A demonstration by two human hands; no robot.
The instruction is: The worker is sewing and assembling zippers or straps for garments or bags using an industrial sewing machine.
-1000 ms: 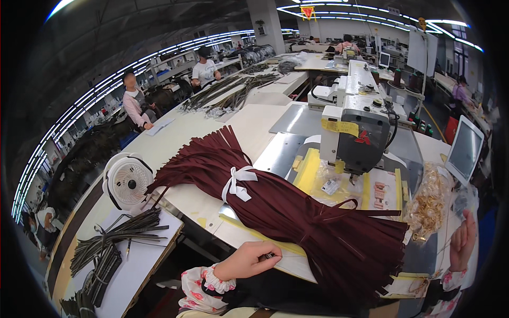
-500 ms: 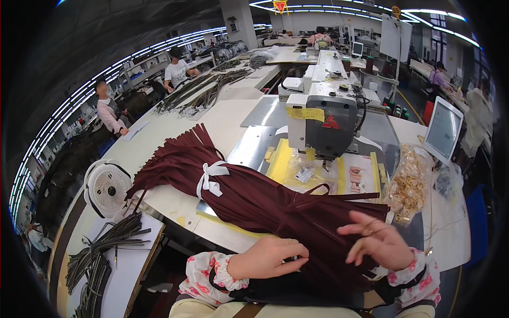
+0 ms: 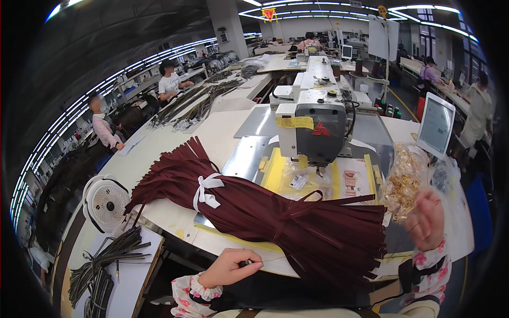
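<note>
Room: large factory hall with a dark ceiling
Light: long fluorescent strips (image 3: 339, 8) overhead
Furniture: pale tabletop (image 3: 175, 153) rows, a white board (image 3: 383, 37) on a stand
Floor: grey aisle (image 3: 403, 103), yellow line

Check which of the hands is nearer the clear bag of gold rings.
Right. The right hand is raised right beside the bag of gold rings; the left hand sits far across, at the table's near edge.

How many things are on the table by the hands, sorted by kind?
Strap bundle: 1
White tie: 1
Sewing machine: 1
Bag of gold rings: 1
Screen: 1
Fan: 1
Total: 6
</note>
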